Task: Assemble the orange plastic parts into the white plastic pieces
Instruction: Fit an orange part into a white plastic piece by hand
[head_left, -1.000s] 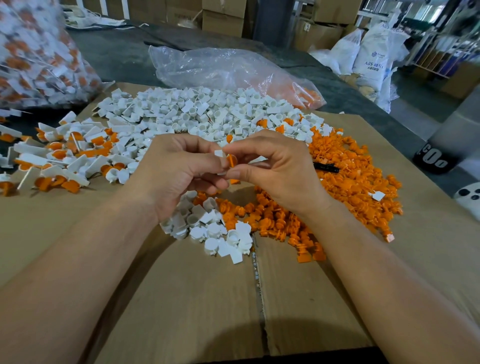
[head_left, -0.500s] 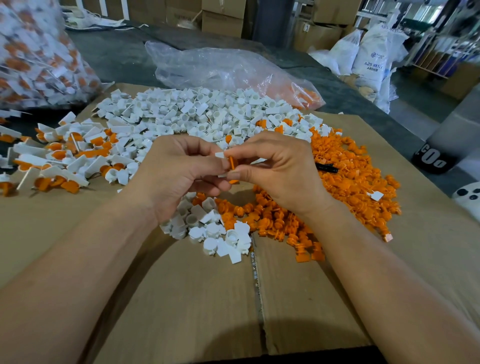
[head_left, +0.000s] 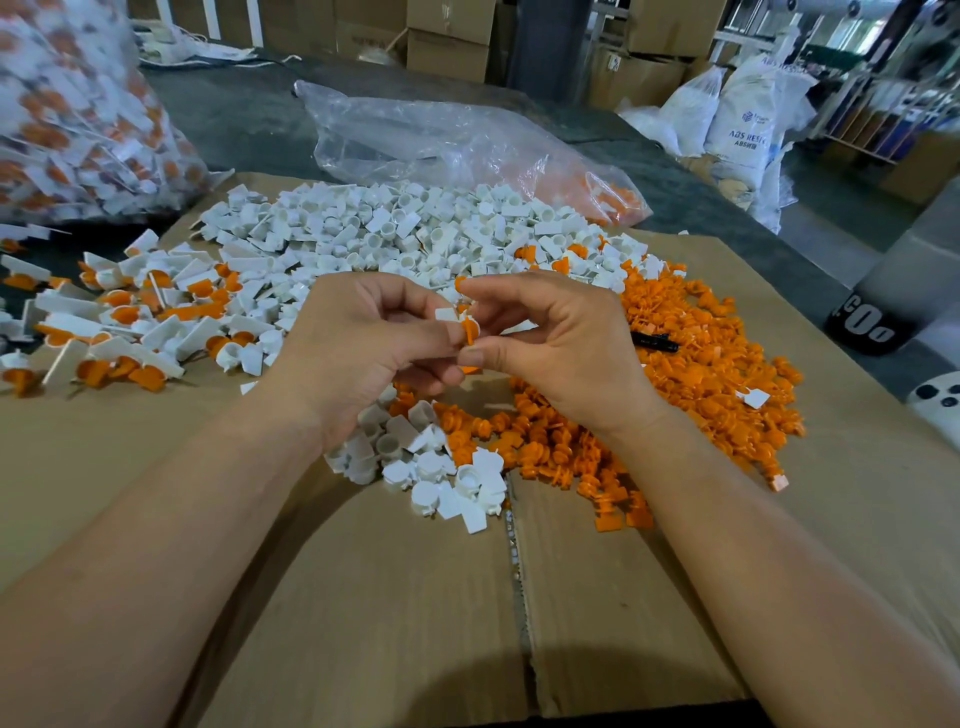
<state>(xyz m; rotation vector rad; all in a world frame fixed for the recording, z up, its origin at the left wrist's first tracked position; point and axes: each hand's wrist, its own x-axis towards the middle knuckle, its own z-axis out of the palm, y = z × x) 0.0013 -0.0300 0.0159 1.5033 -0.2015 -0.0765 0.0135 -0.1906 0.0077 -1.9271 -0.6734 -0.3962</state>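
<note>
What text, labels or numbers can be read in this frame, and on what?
"ABS RESI", cut off, above a line starting "ABS": white sack.
"C0o", roughly, in large white characters: black object at the right.
Small print by the sack's logo, marks on the cartons: too blurred.
On the white pieces and orange parts: none seen.

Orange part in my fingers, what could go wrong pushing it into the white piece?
The orange part is pinched only at the fingertips of the right hand; it could slip into the orange pile below. The left hand covers most of the white piece, so it may go in crooked.
</note>
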